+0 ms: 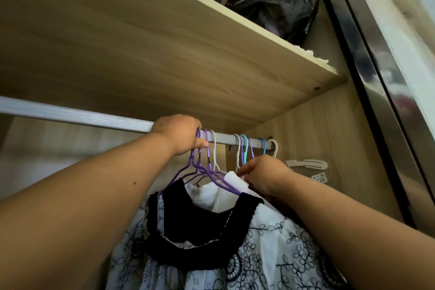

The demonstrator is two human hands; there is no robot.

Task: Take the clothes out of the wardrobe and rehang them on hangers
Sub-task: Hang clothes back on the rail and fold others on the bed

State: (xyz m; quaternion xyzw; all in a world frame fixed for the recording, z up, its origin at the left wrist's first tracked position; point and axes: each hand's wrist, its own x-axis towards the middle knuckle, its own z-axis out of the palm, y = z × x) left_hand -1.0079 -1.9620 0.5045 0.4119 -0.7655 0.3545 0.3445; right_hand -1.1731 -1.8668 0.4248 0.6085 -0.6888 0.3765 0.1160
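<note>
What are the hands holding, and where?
The left hand grips the purple hangers by their hooks; the right hand seems to pinch the neck of a white hanger.

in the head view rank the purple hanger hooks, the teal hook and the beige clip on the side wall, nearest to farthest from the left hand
1. purple hanger hooks: on the rail, in the grip of the left hand.
2. teal hook: further right along the rail.
3. beige clip: on the side wall, past the rail's right end.

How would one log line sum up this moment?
left hand: grips purple hangers on rail | right hand: at white hanger neck, grip unclear | patterned dress: hanging
</note>
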